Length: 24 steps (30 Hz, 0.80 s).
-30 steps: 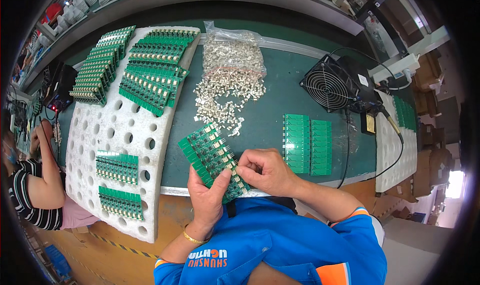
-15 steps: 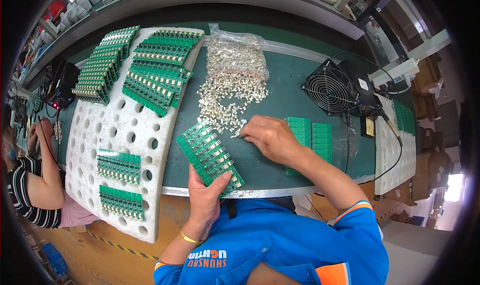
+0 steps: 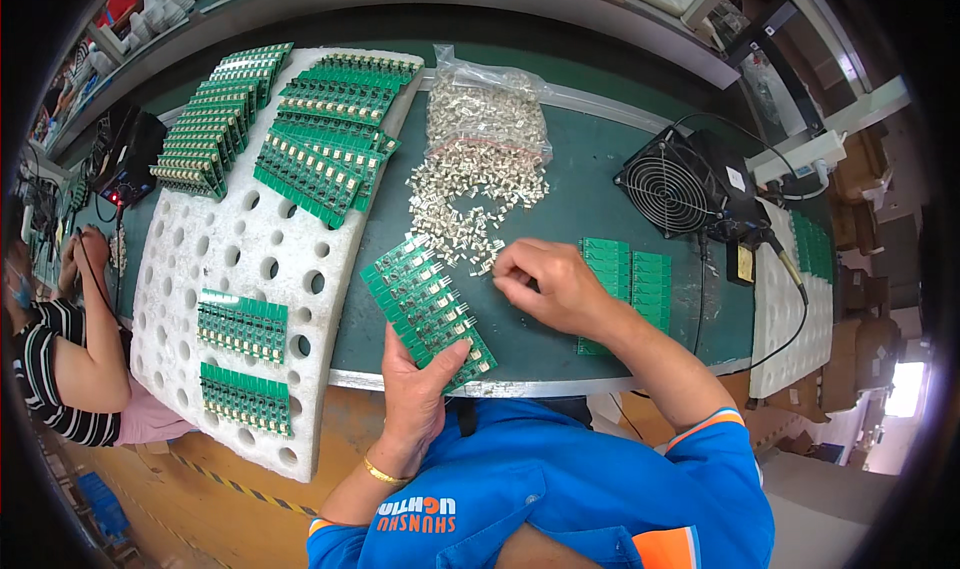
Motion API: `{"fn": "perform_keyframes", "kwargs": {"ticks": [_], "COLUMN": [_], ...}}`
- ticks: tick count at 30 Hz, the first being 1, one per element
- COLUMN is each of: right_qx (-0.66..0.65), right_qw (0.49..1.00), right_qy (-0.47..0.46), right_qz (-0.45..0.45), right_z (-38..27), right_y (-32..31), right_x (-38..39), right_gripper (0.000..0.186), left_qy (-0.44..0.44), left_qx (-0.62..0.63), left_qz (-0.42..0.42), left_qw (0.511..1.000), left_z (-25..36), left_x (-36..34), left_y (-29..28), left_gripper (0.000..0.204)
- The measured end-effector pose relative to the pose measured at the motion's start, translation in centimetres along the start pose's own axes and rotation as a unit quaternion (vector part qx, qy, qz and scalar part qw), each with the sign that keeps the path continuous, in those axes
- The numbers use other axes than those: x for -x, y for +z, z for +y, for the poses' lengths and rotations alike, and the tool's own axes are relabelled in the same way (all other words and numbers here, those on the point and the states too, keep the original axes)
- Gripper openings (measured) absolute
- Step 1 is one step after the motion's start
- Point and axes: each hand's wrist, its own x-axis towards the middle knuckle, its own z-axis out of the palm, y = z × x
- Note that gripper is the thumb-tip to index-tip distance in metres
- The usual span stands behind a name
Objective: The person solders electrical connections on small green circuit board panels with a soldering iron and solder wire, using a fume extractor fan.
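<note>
My left hand (image 3: pixel 418 384) grips a green circuit board panel (image 3: pixel 415 299) by its lower edge, thumb on top. The panel lies tilted, and a row of small white connectors runs along its right side. Close to the panel's right, my right hand (image 3: pixel 548 284) has its fingers bent and pinched together at the near edge of a pile of loose white connectors (image 3: pixel 430 209). What sits between those fingertips is too small to make out. Behind the pile, a clear plastic bag (image 3: pixel 485 104) full of the same connectors lies with its mouth toward me.
At left, a white foam board (image 3: pixel 215 254) with holes carries several filled circuit boards (image 3: pixel 335 119). Bare green panels (image 3: pixel 650 289) lie right of my right hand. Farther right stand a black fan (image 3: pixel 668 184) and a soldering iron (image 3: pixel 785 259) with its cable. A co-worker's arm (image 3: pixel 95 339) shows far left.
The whole view has shifted slightly. My right hand stays at the pile's edge, its fingers a little more curled. The left hand still holds the panel in much the same place.
</note>
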Motion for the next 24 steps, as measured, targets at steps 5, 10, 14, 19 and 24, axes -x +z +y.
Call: {"fn": "perform_keyframes", "kwargs": {"ticks": [5,10,14,19,24], "right_qx": [-0.306,-0.484,-0.5,-0.532,-0.516], "right_qw": [0.933,0.833,0.818,0.807,0.813], "right_qy": [0.179,0.261,0.28,0.256,0.265], "right_qz": [-0.069,-0.064,-0.054,-0.031,-0.049], "right_z": [-1.5,-2.2,-2.5,-1.9,-1.9], "right_y": [0.0,0.4,0.7,1.5,1.5], "right_x": [1.9,2.8,3.1,3.3,3.1], "right_gripper": [0.008,0.009,0.009,0.023,0.026], "left_qy": [0.007,0.027,0.035,0.051,0.053], "left_qx": [-0.011,-0.04,-0.045,-0.061,-0.069], "left_qz": [-0.001,-0.001,0.002,-0.001,-0.005], "left_qw": [1.0,0.999,0.998,0.997,0.996], "left_z": [-0.3,0.0,0.0,-0.2,-0.3], "left_x": [-0.2,-0.1,0.1,0.0,0.0], "left_y": [0.4,1.4,1.5,1.6,1.5], "left_gripper": [0.057,0.058,0.058,0.06,0.063]}}
